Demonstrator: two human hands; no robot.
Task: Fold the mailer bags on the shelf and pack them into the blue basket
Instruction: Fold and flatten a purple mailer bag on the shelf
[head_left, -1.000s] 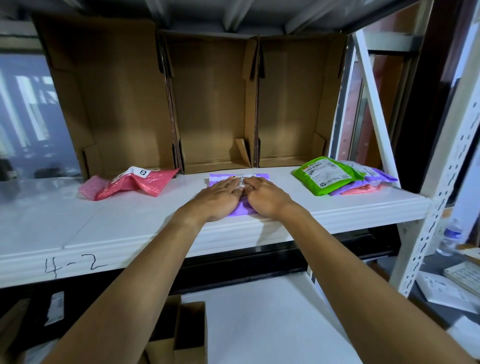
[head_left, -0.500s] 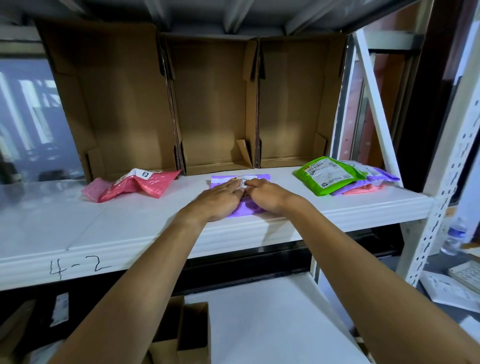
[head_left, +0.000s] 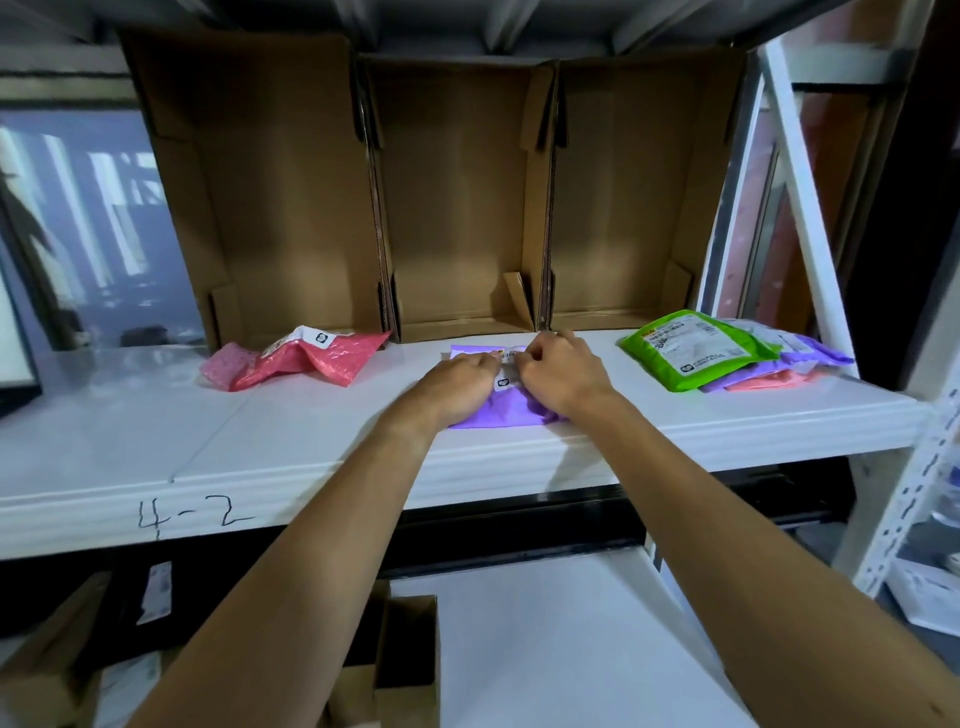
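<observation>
Purple plastic mailer bag (head_left: 485, 415) lies on the white metal shelf (head_left: 311, 415), left hand (head_left: 460, 384) and right hand (head_left: 563, 376) both pinching it with curled fingers near its white label (head_left: 506, 371); light, soft and likely slippery, it is best gripped at its edges.

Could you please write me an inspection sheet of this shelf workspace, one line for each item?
Surface: white shelf, marked 4-2 on its front edge.
Job's things: purple mailer bag lies at the centre under both hands; pink mailer bag lies crumpled on the left; green mailer bag tops a pile of bags on the right; blue basket not in view.
Clutter: three open cardboard boxes stand at the back.
Hands: left hand rests on the purple mailer bag, grip unclear; right hand pinches it with curled fingers.
Cables: nothing seen.
Surroundings: white rack upright on the right; lower shelf below.
</observation>
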